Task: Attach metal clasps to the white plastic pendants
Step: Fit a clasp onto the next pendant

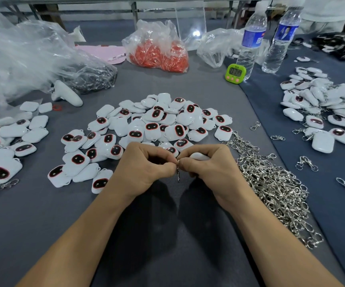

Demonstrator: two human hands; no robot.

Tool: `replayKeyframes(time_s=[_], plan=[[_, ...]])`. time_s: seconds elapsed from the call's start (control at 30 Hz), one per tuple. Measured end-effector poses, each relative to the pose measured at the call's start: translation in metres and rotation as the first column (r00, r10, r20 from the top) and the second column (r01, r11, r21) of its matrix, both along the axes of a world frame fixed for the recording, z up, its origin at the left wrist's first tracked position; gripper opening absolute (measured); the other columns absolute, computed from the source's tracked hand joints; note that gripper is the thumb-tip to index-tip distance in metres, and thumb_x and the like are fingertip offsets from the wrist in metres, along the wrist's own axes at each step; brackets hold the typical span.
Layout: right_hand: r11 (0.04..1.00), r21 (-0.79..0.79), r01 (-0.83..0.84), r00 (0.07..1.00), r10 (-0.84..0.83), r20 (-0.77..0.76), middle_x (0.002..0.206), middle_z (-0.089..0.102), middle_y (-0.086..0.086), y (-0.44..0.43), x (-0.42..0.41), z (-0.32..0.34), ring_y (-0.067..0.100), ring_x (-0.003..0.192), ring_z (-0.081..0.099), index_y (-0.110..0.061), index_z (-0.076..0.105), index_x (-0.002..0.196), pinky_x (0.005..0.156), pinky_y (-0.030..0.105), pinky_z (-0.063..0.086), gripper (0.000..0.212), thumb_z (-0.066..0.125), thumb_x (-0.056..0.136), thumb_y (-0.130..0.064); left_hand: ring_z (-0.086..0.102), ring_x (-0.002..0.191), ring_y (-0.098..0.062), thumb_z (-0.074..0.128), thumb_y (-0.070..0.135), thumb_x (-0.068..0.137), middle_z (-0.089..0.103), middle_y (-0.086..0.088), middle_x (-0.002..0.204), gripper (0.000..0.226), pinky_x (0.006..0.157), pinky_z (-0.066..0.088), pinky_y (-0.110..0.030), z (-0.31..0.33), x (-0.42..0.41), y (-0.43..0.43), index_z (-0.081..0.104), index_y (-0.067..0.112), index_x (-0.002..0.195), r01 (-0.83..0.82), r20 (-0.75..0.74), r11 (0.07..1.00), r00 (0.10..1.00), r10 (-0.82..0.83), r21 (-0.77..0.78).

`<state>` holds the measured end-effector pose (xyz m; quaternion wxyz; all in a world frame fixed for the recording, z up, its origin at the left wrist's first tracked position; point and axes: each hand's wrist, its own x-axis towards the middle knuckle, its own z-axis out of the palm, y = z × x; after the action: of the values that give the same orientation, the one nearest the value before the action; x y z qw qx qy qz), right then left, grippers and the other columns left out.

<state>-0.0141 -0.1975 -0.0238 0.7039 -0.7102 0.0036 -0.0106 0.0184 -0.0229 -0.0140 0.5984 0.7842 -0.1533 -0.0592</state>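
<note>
Grey cloth-covered table (167, 83): pendant heaps (159, 121), clasp pile (275, 187), green timer (235, 72), bottles (250, 44), bags (157, 48), maybe controller (66, 94).

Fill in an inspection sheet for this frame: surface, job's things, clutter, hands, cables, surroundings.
Surface: grey cloth-covered table.
Job's things: pendant pile centre, further heaps left and right; clasp pile at right.
Clutter: green timer, two water bottles, bag of red pieces, white controller, clear plastic bag.
Hands: left hand pinches a hanging clasp; right hand grips a pendant, fingertips meeting the clasp's top.
Cables: nothing seen.
Surroundings: metal frame legs behind the table.
</note>
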Motion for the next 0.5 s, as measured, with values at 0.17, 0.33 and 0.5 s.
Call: replayKeyframes(time_s=[0.17, 0.33, 0.5], plan=[[1.000, -0.020, 0.005, 1.000, -0.006, -0.006, 0.067, 0.069, -0.002, -0.0009, 0.0000, -0.0011, 0.006, 0.063, 0.054, -0.018, 0.080, 0.076, 0.059, 0.021, 0.045, 0.010, 0.077, 0.075, -0.008, 0.065, 0.062, -0.008, 0.080, 0.013, 0.067, 0.075, 0.000, 0.069, 0.014, 0.060, 0.050, -0.017, -0.0014, 0.0012, 0.0028, 0.080, 0.026, 0.072, 0.028, 0.023, 1.000, 0.999, -0.029, 0.013], [0.998, -0.069, 0.011, 1.000, -0.011, -0.002, 0.069, 0.070, 0.002, -0.0007, -0.0001, -0.0027, 0.010, 0.066, 0.056, -0.019, 0.080, 0.077, 0.063, 0.027, 0.046, 0.010, 0.078, 0.077, -0.009, 0.063, 0.057, -0.005, 0.077, 0.014, 0.063, 0.073, 0.002, 0.064, 0.013, 0.055, 0.047, -0.015, -0.0029, 0.0014, 0.0009, 0.079, 0.025, 0.069, 0.021, 0.032, 0.998, 0.999, -0.023, 0.056], [0.988, -0.134, 0.074, 0.997, -0.077, -0.018, 0.065, 0.068, -0.005, 0.0029, 0.0005, -0.0031, 0.008, 0.060, 0.055, -0.021, 0.078, 0.078, 0.057, 0.028, 0.048, 0.007, 0.075, 0.073, -0.017, 0.062, 0.054, -0.001, 0.070, 0.032, 0.058, 0.072, 0.008, 0.062, 0.012, 0.053, 0.045, -0.013, 0.0007, -0.0030, -0.0048, 0.077, 0.031, 0.067, -0.102, 0.081, 0.994, 0.992, 0.099, 0.031]])
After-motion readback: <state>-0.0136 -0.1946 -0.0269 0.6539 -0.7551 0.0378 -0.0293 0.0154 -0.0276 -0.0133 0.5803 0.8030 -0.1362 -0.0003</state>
